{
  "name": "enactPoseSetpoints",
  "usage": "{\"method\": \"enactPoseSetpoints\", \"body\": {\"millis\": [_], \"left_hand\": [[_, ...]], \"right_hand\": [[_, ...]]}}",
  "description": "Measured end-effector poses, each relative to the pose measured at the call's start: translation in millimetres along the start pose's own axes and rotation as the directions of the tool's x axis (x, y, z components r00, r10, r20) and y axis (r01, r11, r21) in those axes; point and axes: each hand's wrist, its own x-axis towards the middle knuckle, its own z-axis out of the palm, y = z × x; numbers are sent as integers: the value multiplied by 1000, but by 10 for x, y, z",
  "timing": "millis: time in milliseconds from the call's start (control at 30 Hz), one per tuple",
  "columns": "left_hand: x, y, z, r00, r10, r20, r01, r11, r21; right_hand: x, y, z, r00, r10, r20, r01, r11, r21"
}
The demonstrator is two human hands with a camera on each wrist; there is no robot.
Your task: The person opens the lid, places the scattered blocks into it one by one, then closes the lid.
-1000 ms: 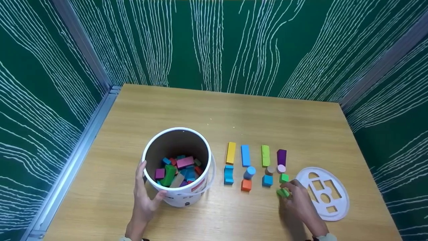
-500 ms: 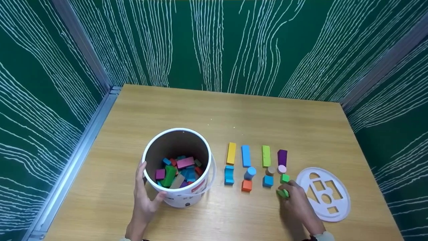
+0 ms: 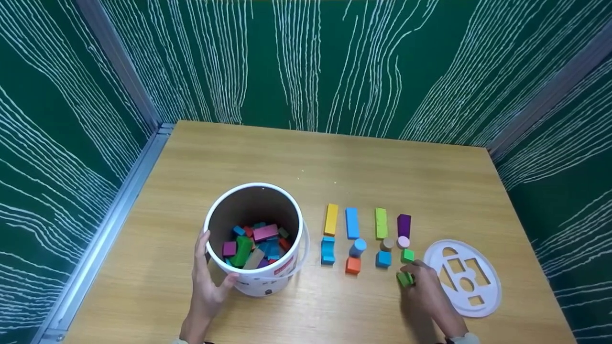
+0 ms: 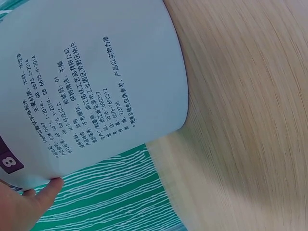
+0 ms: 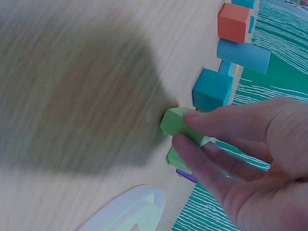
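Observation:
My left hand (image 3: pixel 208 289) rests against the near left side of a white bucket (image 3: pixel 260 287), fingers and thumb spread at its rim. Loose coloured blocks (image 3: pixel 264 232) lie inside it. In the left wrist view, fingertips (image 4: pixel 54 187) touch the bucket's printed wall (image 4: pixel 96 96). On the right, my right hand (image 3: pixel 428 291) pinches a small green block (image 5: pixel 174 121) between thumb and fingers, low over the wooden table. Part of that block is hidden behind the fingertips. Just beyond stands a green cube (image 3: pixel 407 255), with a blue cube (image 3: pixel 383 259) to its left.
A white lid (image 3: pixel 492 291) with cut-out shapes lies right of my right hand. Yellow (image 3: pixel 331 220), blue (image 3: pixel 352 223), lime (image 3: pixel 380 223) and purple (image 3: pixel 404 225) blocks form a back row. Before them sit a blue cylinder (image 3: pixel 357 247) and an orange cube (image 3: pixel 353 265).
The green block has turned a little between my right fingers, and that hand has shifted only slightly. My left hand and the bucket stay in place.

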Motion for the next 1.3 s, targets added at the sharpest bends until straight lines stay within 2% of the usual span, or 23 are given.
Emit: {"method": "enactPoseSetpoints", "body": {"millis": [267, 600, 900, 1033, 1200, 1300], "left_hand": [[45, 1, 12, 999, 36, -9, -36, 999, 9], [99, 16, 20, 999, 34, -7, -34, 999, -6], [129, 31, 30, 1000, 2, 9, -2, 1000, -10], [100, 35, 24, 1000, -22, 14, 22, 1000, 3], [39, 36, 7, 1000, -9, -6, 9, 1000, 3], [13, 44, 6, 1000, -18, -8, 18, 1000, 13]], "right_hand": [[-52, -60, -108, 989, -75, -127, 77, 997, 12], [-99, -227, -292, 985, -64, -159, 74, 996, 56], [-138, -360, -396, 977, -57, -205, 82, 990, 115], [-162, -398, -412, 970, -80, -231, 108, 988, 111], [-198, -453, -404, 958, -107, -267, 148, 979, 138], [-213, -497, -413, 957, -101, -274, 146, 978, 150]]}}
